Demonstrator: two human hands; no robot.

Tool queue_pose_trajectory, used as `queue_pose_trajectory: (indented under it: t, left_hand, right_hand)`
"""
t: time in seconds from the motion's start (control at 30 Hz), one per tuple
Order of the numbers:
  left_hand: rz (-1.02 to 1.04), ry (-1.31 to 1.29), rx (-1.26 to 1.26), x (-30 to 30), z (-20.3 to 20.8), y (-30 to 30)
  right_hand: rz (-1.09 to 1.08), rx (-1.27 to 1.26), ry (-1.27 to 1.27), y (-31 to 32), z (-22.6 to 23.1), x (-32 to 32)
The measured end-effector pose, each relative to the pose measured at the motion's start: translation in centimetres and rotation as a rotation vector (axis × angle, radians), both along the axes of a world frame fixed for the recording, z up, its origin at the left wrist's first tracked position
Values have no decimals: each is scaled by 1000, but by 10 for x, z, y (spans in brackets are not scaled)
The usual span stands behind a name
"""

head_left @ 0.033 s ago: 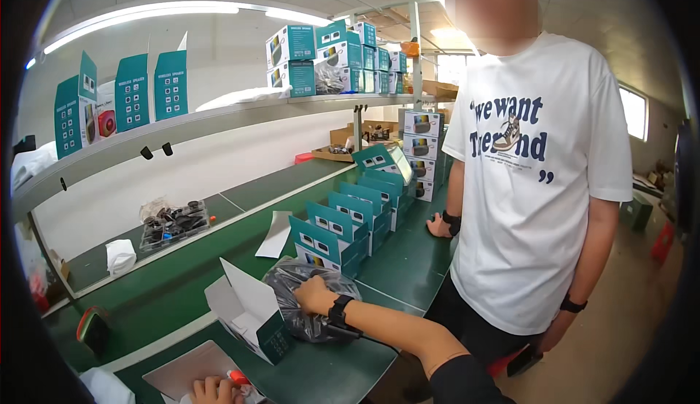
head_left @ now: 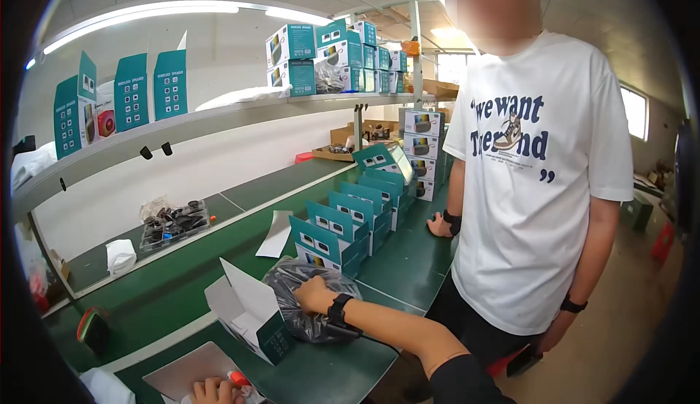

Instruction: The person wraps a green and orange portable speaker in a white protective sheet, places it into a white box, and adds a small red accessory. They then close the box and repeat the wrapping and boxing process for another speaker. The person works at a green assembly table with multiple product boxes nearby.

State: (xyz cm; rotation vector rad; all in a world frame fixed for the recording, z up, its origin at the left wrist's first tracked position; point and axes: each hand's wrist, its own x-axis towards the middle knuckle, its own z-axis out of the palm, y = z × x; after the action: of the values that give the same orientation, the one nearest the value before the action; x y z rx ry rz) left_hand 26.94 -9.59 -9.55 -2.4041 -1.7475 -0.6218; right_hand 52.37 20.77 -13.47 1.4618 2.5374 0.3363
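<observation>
My right hand [head_left: 315, 294], with a black band on its wrist, reaches into a dark see-through plastic bag [head_left: 337, 281] on the green bench. Its fingers are curled down and bent together; what they grip inside the bag is hidden. At the bottom edge, my left hand [head_left: 211, 391] has its fingers bent over an open box with a grey-white flap [head_left: 188, 373], beside a small red-orange piece [head_left: 238, 378]. The frame cuts off most of that hand. Between my hands stands another open teal-and-white carton [head_left: 251, 316], flaps raised, with white packing inside.
Open teal boxes [head_left: 339, 232] line the bench beyond the bag, near a white sheet [head_left: 275, 235]. A person in a white T-shirt [head_left: 532, 178] stands at the right, one hand on the bench. Leftward lie a dark speaker [head_left: 92, 329] and a tray of parts [head_left: 175, 225]. A shelf [head_left: 240, 114] holds cartons.
</observation>
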Motion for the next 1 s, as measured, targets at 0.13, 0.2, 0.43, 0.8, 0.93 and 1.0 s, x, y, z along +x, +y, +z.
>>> queue_pose_trajectory:
  t: [0.13,0.2,0.43,0.8,0.93,1.0]
  left_hand:
    - [-23,-95,9,3,1,-2]
    - [-30,-105,-22,2,3,-3]
    - [-209,-87,60,5,7,-1]
    - [-160,-9,-20,4,5,-1]
    - [-150,12,-1,5,2,1]
    - [-152,-1,20,5,0,2]
  right_hand:
    - [-5,-41,36,26,-4,2]
    - [-19,11,80,25,4,2]
    - [381,629,156,-17,37,28]
    - [248,278,1155,-137,64,36]
    - [438,26,1381,-212,84,2]
    - [666,-40,1371,-226,77,-22]
